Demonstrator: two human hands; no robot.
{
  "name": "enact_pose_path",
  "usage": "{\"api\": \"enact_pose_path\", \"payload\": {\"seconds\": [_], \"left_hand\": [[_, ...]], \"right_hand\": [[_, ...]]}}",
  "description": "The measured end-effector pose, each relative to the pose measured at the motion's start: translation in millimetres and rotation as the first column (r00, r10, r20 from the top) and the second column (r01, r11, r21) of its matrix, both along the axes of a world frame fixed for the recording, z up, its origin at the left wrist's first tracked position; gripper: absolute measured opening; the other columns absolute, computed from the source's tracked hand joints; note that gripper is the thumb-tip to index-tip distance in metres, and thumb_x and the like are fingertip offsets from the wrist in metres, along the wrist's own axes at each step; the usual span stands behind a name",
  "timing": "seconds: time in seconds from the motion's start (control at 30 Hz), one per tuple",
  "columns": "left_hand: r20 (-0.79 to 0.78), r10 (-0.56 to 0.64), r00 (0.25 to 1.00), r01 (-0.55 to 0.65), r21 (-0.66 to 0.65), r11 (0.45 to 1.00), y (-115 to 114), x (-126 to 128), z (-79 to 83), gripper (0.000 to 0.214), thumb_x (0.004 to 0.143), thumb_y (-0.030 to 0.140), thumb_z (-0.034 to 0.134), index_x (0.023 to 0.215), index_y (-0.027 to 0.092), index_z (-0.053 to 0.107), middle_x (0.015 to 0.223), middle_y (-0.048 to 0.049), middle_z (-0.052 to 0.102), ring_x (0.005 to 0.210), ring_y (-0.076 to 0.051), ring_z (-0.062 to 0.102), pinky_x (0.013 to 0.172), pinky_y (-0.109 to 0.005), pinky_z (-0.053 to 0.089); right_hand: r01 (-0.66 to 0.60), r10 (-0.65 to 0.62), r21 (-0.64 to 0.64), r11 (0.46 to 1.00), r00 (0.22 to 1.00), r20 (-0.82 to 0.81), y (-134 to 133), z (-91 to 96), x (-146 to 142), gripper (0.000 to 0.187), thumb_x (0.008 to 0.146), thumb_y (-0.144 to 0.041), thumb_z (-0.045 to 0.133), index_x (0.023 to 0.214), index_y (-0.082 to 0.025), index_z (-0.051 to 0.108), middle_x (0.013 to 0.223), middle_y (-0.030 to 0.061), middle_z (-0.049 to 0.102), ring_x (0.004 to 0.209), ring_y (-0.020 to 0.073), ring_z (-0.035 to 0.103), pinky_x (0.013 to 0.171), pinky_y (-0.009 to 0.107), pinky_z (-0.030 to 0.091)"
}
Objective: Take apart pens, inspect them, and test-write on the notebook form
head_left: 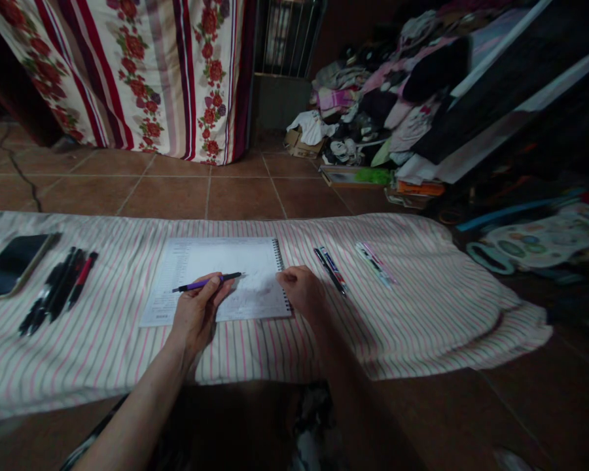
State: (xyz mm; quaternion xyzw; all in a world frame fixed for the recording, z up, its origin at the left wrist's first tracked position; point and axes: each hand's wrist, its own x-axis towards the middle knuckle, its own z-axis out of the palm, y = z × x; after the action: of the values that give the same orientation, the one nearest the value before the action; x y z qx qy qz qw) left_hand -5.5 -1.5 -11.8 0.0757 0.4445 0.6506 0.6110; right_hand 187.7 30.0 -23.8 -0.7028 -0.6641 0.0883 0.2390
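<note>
A spiral notebook [255, 304] with printed or written pages lies on the striped cloth. Above its page, my left hand [199, 304] is closed around a purple and black pen [196, 286], whose tip points to the right. My right hand [302, 291] rests with curled fingers at the notebook's spiral edge; whether anything is inside them is hidden. Just right of that hand lie a couple of dark pens [330, 269], and further right are some light-coloured pens [375, 265].
On the cloth [422, 327] at the left are several black pens [59, 284], a red and black pen [82, 281] and a phone [14, 265]. A floral curtain [167, 78] hangs beyond the tiled floor [171, 190]. Piled clothes [363, 104] fill the back right.
</note>
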Motion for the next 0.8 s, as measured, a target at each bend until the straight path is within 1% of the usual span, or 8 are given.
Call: {"api": "enact_pose_path", "payload": {"seconds": [0.13,0.33,0.57,0.8], "left_hand": [[0.010,-0.006,1.000,0.005,0.018,1.000,1.3,1.5,-4.0,0.010,0.075,-0.001,0.060,0.070,0.004,0.066,0.068,-0.0082,0.069,0.069,-0.018,0.070,0.074,-0.027,0.059],[0.009,-0.012,1.000,0.012,0.013,1.000,1.4,3.0,-2.9,0.011,0.075,-0.002,0.060,0.069,0.005,0.065,0.067,-0.0077,0.069,0.067,-0.017,0.070,0.072,-0.026,0.059],[0.003,-0.012,1.000,0.012,0.010,1.000,1.7,3.8,-1.4,0.009,0.073,-0.001,0.062,0.069,0.006,0.066,0.067,-0.0066,0.069,0.067,-0.018,0.070,0.073,-0.026,0.059],[-0.006,-0.014,1.000,0.014,-0.004,1.000,1.6,2.8,-2.0,0.008,0.073,-0.001,0.063,0.069,0.006,0.066,0.067,-0.0062,0.068,0.067,-0.017,0.070,0.072,-0.026,0.058]], "right_hand": [[-0.023,0.021,0.037,0.999,0.998,0.051,2.8,-8.1,0.4,0.018,0.078,-0.023,0.054,0.066,-0.018,0.066,0.076,0.0075,0.066,0.078,0.0176,0.060,0.070,0.025,0.040],[-0.027,0.021,0.069,0.997,0.996,0.086,4.2,-16.0,-1.8,0.015,0.077,-0.027,0.059,0.065,-0.019,0.063,0.077,0.0074,0.065,0.077,0.0184,0.058,0.070,0.027,0.039],[-0.053,0.045,0.101,0.993,0.995,0.088,1.6,-17.8,-4.3,0.016,0.079,-0.033,0.060,0.070,-0.019,0.062,0.079,0.0070,0.063,0.078,0.0191,0.057,0.070,0.029,0.039],[-0.069,0.061,0.101,0.993,0.995,0.075,-0.1,-18.6,-4.3,0.014,0.078,-0.031,0.062,0.073,-0.019,0.062,0.080,0.0067,0.062,0.082,0.0194,0.056,0.073,0.029,0.038]]}}
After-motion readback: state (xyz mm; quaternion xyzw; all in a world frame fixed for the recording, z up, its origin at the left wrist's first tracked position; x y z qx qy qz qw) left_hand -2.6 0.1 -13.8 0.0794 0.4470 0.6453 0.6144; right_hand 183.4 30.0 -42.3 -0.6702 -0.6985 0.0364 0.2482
